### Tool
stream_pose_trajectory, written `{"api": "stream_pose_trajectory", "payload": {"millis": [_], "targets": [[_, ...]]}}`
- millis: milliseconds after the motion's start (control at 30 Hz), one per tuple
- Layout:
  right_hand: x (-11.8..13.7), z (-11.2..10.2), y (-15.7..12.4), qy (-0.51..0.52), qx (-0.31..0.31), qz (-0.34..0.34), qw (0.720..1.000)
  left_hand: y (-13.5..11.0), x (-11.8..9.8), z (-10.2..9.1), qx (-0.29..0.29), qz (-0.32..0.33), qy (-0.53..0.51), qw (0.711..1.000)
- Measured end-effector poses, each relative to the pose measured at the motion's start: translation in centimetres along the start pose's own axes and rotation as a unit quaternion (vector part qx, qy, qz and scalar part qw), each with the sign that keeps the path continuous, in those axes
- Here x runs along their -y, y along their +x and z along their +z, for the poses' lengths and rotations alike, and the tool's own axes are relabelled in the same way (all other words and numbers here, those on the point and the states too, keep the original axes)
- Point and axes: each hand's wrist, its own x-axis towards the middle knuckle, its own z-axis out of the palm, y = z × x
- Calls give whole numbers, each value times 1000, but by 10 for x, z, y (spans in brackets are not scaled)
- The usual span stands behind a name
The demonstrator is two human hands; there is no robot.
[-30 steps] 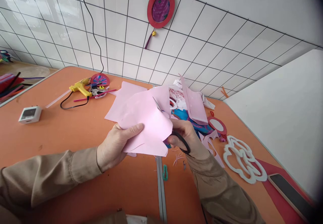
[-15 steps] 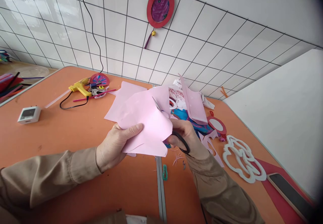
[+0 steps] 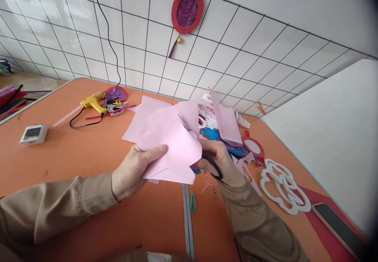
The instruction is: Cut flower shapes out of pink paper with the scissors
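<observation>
My left hand (image 3: 134, 169) grips a pink sheet (image 3: 174, 144) by its left side, thumb on top and fingers underneath. A cut runs into the sheet from its right edge, where a flap stands apart. My right hand (image 3: 217, 157) is closed around scissors (image 3: 212, 165) with black handles. Their blade tip pokes up above the sheet; the rest of the blades is hidden by it. Behind lies another pink sheet (image 3: 144, 112), flat on the orange table (image 3: 88, 159).
At the left are a yellow glue gun (image 3: 94, 102) and a white plug adapter (image 3: 34, 134). To the right lie a folded pink sheet (image 3: 227, 124), a red-rimmed disc (image 3: 253, 145), white cloud-shaped frames (image 3: 265, 179) and a phone (image 3: 336, 226). A green clip (image 3: 192, 202) is near the table seam.
Almost nothing differs. The lower edge of the pink sheet has shifted very slightly; both hands and the scissors keep their places.
</observation>
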Motion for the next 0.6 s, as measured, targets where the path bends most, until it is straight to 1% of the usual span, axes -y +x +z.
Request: {"api": "stream_pose_trajectory", "payload": {"millis": [100, 267, 600], "targets": [[3, -3, -1, -25, -2, 9, 1000, 1, -1, -2, 14, 1, 15, 1000], [4, -7, -1, -39, 6, 10, 999, 1, -3, -5, 35, 5, 44, 998], [2, -7, -2, -56, 8, -4, 998, -2, -4, -3, 30, 4, 37, 999]]}}
